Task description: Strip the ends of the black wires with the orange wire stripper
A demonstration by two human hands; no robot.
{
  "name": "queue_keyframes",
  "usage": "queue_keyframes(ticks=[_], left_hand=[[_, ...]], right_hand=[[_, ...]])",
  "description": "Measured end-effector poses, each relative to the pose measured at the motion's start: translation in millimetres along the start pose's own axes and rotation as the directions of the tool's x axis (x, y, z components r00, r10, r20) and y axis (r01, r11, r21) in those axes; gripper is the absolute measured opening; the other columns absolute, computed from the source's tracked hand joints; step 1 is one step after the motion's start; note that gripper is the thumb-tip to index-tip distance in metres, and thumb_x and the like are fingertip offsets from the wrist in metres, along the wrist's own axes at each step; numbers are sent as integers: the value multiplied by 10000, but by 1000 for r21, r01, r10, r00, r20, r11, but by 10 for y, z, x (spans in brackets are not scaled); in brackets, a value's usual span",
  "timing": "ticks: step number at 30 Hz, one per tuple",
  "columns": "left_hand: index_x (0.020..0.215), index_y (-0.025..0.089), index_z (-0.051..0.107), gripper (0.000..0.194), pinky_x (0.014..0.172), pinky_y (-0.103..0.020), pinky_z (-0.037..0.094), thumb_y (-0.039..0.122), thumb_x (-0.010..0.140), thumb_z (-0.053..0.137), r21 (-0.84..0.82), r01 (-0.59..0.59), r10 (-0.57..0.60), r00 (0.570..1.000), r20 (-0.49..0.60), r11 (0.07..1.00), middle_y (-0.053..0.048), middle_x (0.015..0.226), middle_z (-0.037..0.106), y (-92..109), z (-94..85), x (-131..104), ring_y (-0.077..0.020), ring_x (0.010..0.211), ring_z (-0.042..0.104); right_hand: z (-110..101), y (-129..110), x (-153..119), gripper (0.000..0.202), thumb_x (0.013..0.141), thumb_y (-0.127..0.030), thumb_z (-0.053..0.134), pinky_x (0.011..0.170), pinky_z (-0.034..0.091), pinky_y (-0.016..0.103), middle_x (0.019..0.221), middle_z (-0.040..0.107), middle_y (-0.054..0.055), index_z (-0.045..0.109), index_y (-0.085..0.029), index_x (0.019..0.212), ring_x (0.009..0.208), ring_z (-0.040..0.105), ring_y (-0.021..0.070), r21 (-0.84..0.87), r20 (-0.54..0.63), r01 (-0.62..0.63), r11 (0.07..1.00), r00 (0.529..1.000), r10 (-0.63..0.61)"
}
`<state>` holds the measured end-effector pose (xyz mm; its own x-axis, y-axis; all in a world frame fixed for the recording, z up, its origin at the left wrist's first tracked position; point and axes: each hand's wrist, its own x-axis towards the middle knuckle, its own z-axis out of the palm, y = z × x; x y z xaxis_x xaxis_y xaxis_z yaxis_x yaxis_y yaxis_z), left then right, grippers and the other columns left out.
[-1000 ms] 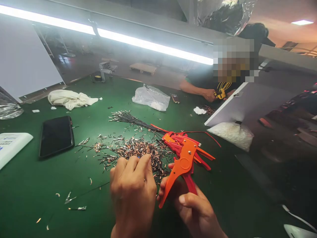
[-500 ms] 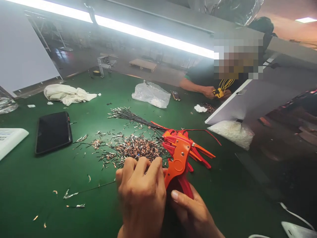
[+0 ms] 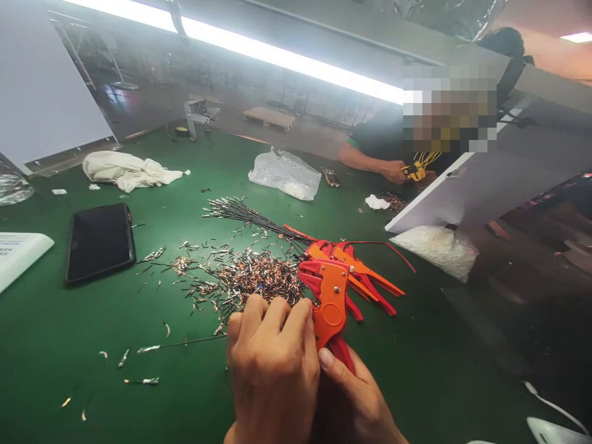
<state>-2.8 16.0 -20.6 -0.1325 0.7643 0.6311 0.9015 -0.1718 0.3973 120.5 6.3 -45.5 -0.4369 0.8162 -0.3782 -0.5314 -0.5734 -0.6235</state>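
Note:
My left hand (image 3: 277, 364) is closed, its fingers curled on a thin black wire (image 3: 194, 341) that runs out to the left; its bright end lies over the table. My right hand (image 3: 363, 391) is wrapped round the handles of an orange and red wire stripper (image 3: 332, 302), its head pointing up. The left fingertips are right beside the tool's body, and what they pinch there is hidden. Behind it lie more orange and red strippers (image 3: 370, 280). A heap of cut wire ends (image 3: 263, 277) and a bundle of black wires (image 3: 250, 216) lie just beyond my hands.
A black phone (image 3: 99, 243) lies left on the green table (image 3: 185, 407). Farther back are a white cloth (image 3: 129, 171) and a clear plastic bag (image 3: 287, 176). Across the table, a person's hand (image 3: 395, 171) holds a yellow tool. A white partition (image 3: 490, 166) stands right.
The black wire's end has shifted right, and a small silvery scrap lies apart from it. Both hands have moved slightly right in view; the stripper's head has swung a little left.

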Motion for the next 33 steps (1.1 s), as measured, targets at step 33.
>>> queue_keyframes(ticks=[33], left_hand=[[877,289,702,85,566,-193,442,279,889,618,-497,459,-452,880,144,736,71,676,632,-188,-97,109,-86,580,557]], right_hand=[[-288,-378,-83,450,722,-308,720,763,444,378,924,681,118,615,-116,1115,817,653,250,-55,369,-167,984,913,176]])
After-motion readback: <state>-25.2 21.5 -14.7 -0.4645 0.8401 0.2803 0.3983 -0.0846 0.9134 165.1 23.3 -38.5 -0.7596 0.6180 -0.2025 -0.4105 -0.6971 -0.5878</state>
